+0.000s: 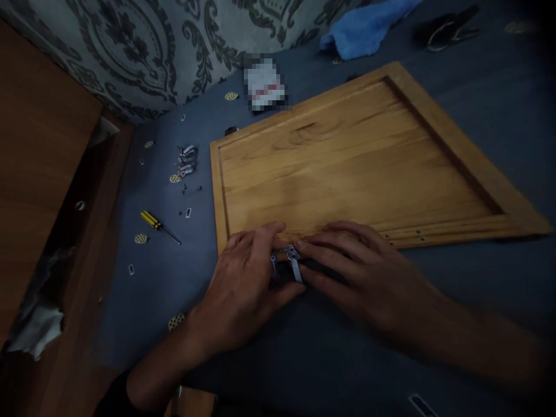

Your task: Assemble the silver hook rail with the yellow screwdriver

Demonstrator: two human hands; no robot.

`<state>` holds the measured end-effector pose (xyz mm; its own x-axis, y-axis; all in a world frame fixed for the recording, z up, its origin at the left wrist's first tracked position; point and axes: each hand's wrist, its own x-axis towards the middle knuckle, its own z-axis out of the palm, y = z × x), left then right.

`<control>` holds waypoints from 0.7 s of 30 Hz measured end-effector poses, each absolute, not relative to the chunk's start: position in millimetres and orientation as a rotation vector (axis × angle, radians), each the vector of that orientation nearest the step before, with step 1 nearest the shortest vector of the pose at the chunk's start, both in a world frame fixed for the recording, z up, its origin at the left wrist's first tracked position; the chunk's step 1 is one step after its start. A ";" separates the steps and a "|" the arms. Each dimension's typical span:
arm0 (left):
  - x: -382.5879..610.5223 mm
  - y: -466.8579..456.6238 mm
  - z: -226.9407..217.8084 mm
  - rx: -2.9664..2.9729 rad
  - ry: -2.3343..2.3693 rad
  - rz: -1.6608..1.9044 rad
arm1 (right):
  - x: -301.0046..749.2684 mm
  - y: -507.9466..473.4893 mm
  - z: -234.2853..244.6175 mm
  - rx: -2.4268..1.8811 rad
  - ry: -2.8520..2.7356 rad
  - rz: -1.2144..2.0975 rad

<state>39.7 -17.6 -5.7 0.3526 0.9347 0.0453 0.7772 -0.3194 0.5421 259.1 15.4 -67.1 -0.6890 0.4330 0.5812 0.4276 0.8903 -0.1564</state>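
A framed wooden cabinet door (339, 168) lies flat on the dark blue cloth. At its near edge, a metal hinge (294, 263) sits between my hands. My left hand (243, 278) curls over the door edge from the left, thumb at the lower end of the hinge's arm. From the right, the fingertips of my right hand (365, 272) press against the hinge, while its other fingers rest along the door's edge. Part of the hinge is hidden behind my fingers.
Left of the door lie a yellow-handled screwdriver (160, 226), more metal hinges (186, 160) and several small screws (183, 189). Behind the door are a blurred-out white box (264, 84), a blue cloth (367, 29) and a dark object (445, 29). Brown wooden furniture (47, 145) stands at the left.
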 end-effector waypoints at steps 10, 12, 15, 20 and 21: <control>39.0 -16.7 -4.6 2.167 1.494 0.516 | 259.0 14.9 -63.2 -0.617 -2.399 -0.007; 38.3 -16.9 -4.9 2.176 1.488 0.518 | 259.3 15.5 -61.9 -0.623 -2.400 -0.006; 38.0 -16.8 -4.6 2.187 1.488 0.515 | 260.1 16.1 -62.0 -0.609 -2.415 -0.015; 39.4 -16.5 -3.2 2.186 1.499 0.496 | 261.1 17.6 -62.0 -0.606 -2.416 -0.023; 39.5 -16.7 -3.2 2.188 1.503 0.501 | 261.0 17.9 -61.8 -0.607 -2.420 -0.020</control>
<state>39.5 -16.7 -3.2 0.3446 0.9375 0.0491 0.7794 -0.3148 0.5417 261.0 17.9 -61.8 -0.6916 0.4198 0.5877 0.4293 0.8933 -0.1329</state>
